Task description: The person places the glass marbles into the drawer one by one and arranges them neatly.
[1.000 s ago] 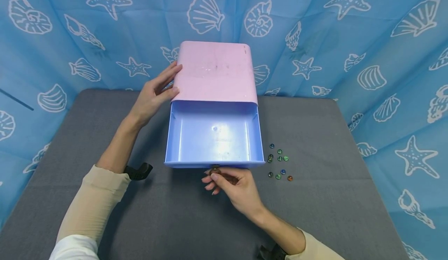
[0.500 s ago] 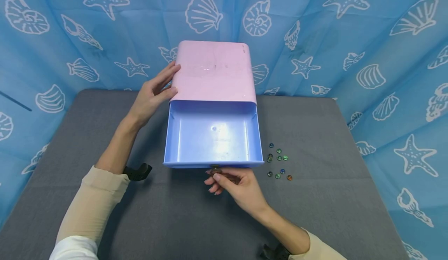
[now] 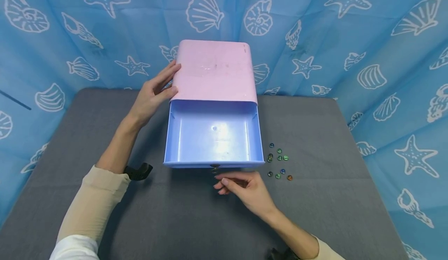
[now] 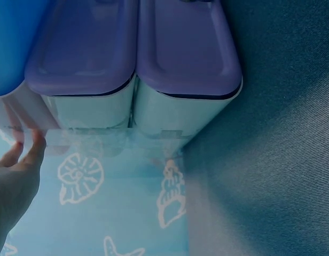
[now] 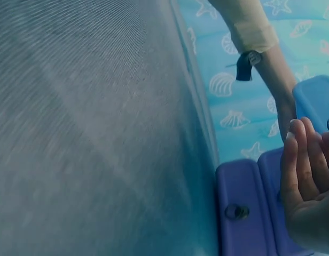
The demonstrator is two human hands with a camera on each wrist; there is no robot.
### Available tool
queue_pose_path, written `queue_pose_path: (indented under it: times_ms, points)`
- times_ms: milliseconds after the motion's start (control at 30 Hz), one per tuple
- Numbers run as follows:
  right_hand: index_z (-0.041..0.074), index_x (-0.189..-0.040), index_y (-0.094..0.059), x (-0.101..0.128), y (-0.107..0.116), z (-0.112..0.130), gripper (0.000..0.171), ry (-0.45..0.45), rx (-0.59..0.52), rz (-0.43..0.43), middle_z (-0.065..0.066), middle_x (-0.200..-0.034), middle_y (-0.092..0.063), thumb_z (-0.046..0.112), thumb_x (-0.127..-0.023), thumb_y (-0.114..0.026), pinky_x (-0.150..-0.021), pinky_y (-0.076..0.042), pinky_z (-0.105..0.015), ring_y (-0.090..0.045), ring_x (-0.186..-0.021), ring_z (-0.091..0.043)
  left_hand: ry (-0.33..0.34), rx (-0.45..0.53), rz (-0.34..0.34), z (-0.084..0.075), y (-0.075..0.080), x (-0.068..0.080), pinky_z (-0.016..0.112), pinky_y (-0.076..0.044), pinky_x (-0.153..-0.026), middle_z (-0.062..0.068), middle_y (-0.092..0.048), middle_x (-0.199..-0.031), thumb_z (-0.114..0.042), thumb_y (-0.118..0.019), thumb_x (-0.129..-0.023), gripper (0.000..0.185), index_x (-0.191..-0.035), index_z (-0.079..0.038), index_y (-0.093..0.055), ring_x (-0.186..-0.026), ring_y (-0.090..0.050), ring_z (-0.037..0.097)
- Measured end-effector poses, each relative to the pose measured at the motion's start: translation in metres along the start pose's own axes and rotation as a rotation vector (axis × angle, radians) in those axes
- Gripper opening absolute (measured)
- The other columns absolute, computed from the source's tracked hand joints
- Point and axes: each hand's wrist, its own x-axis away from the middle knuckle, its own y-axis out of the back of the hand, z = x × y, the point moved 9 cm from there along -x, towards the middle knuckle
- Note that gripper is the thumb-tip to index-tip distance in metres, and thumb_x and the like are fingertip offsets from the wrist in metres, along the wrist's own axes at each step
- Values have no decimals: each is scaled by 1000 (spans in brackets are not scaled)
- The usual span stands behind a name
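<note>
Blue drawer (image 3: 214,135) is out, knob (image 3: 215,166) just past right hand (image 3: 251,194), which grips nothing afaict. Left hand (image 3: 149,96) touches pink cabinet (image 3: 216,73).

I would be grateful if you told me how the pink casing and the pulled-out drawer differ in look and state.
The casing is pale pink, while the pulled-out drawer is light blue. The casing has a covered, marked top; the drawer is open above. The left hand touches the casing's side, whereas the right hand is near the drawer's front. Both look smooth and shiny.
</note>
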Motion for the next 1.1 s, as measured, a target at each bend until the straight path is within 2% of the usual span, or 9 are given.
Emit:
queue_pose_path:
  times_ms: [367, 667, 833, 1100]
  points:
    - [-9, -109, -69, 13, 34, -3, 18, 11, 102, -7, -19, -96, -74, -3, -96, -58, -71, -59, -38, -72, -81, -33, 1, 19, -1, -1, 0, -1, 44, -20, -120, 5, -23, -164, -9, -59, -95, 56, -150, -6, -44, -149, -25, 23]
    - [-14, -108, -67, 29, 62, -14, 19, -52, 174, -9, -22, -96, -73, -2, -96, -61, -72, -59, -40, -72, -83, -34, 5, -2, -24, 0, -1, 0, 46, -22, -119, 6, -25, -163, -10, -60, -95, 52, -146, -7, -50, -148, -27, 24]
    - [-12, -108, -68, 37, 80, -20, 18, -69, 228, -23, -19, -96, -74, -2, -94, -63, -71, -59, -38, -72, -83, -35, 0, -24, -21, 0, -2, 1, 46, -20, -120, 5, -26, -163, -10, -59, -96, 52, -146, -9, -50, -150, -21, 19]
    - [-7, -109, -70, 46, 106, -20, 18, -20, 358, -22, -16, -97, -75, -4, -91, -66, -64, -58, -35, -72, -79, -33, -4, -27, -20, -1, -2, 2, 47, -18, -120, 6, -23, -164, -9, -58, -96, 50, -146, -9, -51, -151, -18, 17]
